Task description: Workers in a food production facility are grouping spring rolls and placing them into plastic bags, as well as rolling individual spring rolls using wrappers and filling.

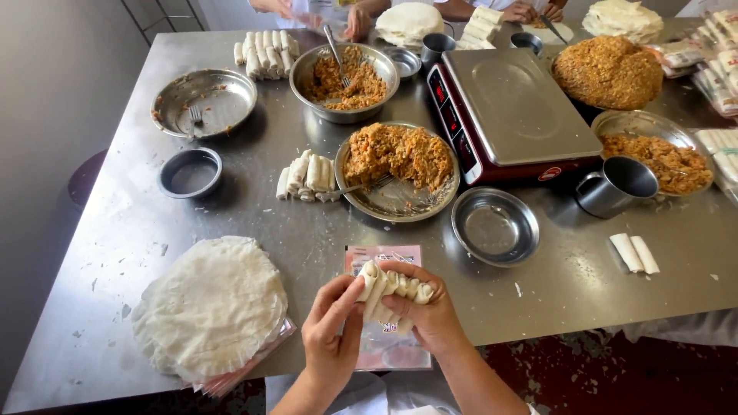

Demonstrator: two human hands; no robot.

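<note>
Row of rolled spring rolls (396, 290), held above the near edge of the surface (553, 292): right hand (430, 311) grasps it in a clenched grip, left hand (330, 330) pinches its end. Beneath lies a plastic pouch (384, 338), seemingly unfilled. Wrapper stack (211, 303) sits at the near left corner; filling dish (397, 170) mid-surface remains half full. Far-edge workers are cut off.

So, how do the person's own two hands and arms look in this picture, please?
Both the left hand and the right hand are bare: no gloves, rings or watch are visible. The forearms are bare too, with no sleeves in view. Pale cloth shows below them at the picture's bottom edge.
</note>
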